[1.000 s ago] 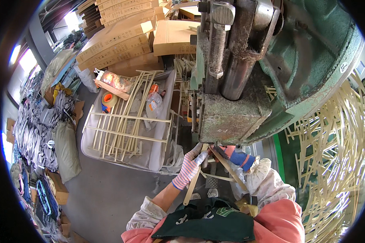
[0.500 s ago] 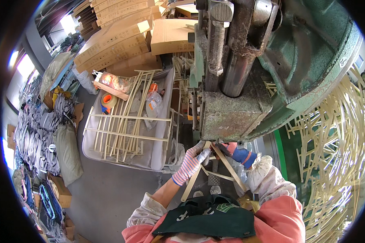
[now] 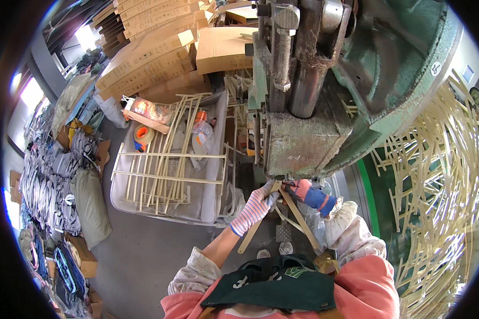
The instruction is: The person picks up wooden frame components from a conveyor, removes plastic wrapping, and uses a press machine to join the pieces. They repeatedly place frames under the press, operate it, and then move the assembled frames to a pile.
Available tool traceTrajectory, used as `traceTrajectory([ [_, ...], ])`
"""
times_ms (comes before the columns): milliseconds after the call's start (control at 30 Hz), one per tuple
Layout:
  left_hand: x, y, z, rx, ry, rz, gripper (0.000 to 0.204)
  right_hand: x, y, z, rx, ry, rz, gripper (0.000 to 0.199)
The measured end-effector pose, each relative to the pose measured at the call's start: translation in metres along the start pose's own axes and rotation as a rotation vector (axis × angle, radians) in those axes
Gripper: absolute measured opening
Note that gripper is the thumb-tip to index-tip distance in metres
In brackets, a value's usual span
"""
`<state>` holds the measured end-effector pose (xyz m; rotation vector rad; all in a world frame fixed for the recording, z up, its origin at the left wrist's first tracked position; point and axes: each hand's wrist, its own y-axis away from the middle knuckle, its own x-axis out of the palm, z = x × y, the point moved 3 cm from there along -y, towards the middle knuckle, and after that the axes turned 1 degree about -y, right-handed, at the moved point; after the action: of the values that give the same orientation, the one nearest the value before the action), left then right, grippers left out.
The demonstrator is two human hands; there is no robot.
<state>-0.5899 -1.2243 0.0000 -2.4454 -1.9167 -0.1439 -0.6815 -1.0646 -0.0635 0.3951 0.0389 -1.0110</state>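
My left hand (image 3: pixel 256 207), in a striped glove, is closed around the upper end of a flat cream slat (image 3: pixel 249 240) that slants down toward me. A second cream slat (image 3: pixel 300 219) meets it near the top and spreads down to the right, like an inverted V. A thinner cream strip (image 3: pixel 288 219) runs slantwise between them. My right hand (image 3: pixel 310 196), in a pink and blue glove, has its fingers pinched together beside the slats' upper ends. What those fingers hold is too small to make out. Both hands are just under the green press's block (image 3: pixel 306 149).
On the left stands a pale bin (image 3: pixel 212 196) with cream frames, a tape roll (image 3: pixel 143 134) and a plastic bag. Cardboard boxes (image 3: pixel 143 69) are stacked behind it. A large heap of cream strips (image 3: pixel 436 202) lies on the right. A foot pedal (image 3: pixel 283 233) is below my hands.
My right hand has turned, and its fingers now show more fully. The thin strip between the slats has tilted more steeply. My left hand has stayed on its slat, shifting slightly.
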Motion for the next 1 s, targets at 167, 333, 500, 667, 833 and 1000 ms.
traceTrajectory([
  [167,0.001,0.0,0.014,0.023,0.001,-0.087,0.059,0.013,0.035,0.033,-0.463,0.252,0.01,0.045],
  [333,0.004,0.067,0.01,-0.121,-0.621,-0.318,0.059,0.012,0.109,0.005,-0.148,0.169,-0.082,0.041],
  [500,-0.021,0.107,-0.001,-0.215,0.057,-0.169,0.033,-0.015,0.129,0.009,-0.202,-0.089,-0.049,0.029],
  [667,-0.021,0.102,-0.017,-0.287,0.043,-0.125,0.029,-0.027,0.123,0.023,0.052,-0.101,0.022,0.032],
  [833,-0.023,0.102,-0.019,-0.267,0.031,-0.113,0.033,-0.028,0.126,0.028,0.054,-0.141,0.015,0.027],
  [1000,-0.033,0.099,0.001,-0.288,0.08,-0.067,0.032,-0.036,0.126,0.032,0.071,-0.146,0.033,0.027],
])
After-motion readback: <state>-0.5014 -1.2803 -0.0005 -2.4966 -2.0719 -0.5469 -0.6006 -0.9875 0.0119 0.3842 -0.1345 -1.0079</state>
